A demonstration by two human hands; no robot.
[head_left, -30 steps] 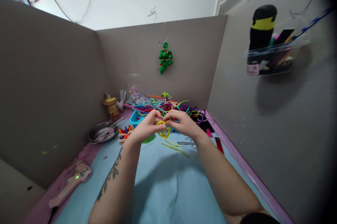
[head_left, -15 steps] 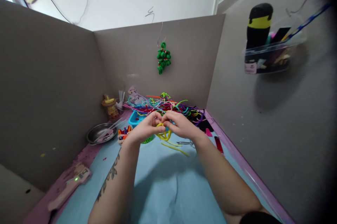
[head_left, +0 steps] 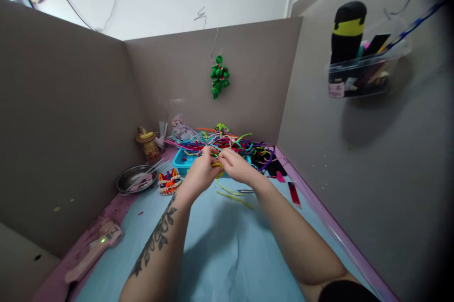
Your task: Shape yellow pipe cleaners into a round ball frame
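Note:
My left hand (head_left: pixel 205 168) and my right hand (head_left: pixel 236 165) meet over the middle of the table, fingertips pinched close together. Between them they grip a yellow pipe cleaner (head_left: pixel 216 165), most of which my fingers hide. Loose yellow pipe cleaner pieces (head_left: pixel 236 199) lie on the blue cover just below my hands. A pair of metal scissors or pliers (head_left: pixel 245 191) lies by my right wrist, partly covered by it. Left of my left hand sits a ring-shaped orange, cream and blue piece (head_left: pixel 169 182).
Behind my hands, a blue tray (head_left: pixel 180 164) lies under a heap of coloured pipe cleaners (head_left: pixel 216 141). A metal bowl (head_left: pixel 136 180), a jar (head_left: pixel 149 145) and a pink glue gun (head_left: pixel 95 252) stand left. A red item (head_left: pixel 294 194) lies right. A green ornament (head_left: pixel 220 77) hangs on the back panel.
Both hands have turned and drawn closer together; the left wrist has rolled, showing more forearm. The yellow loop that hung below the fingers is now mostly hidden.

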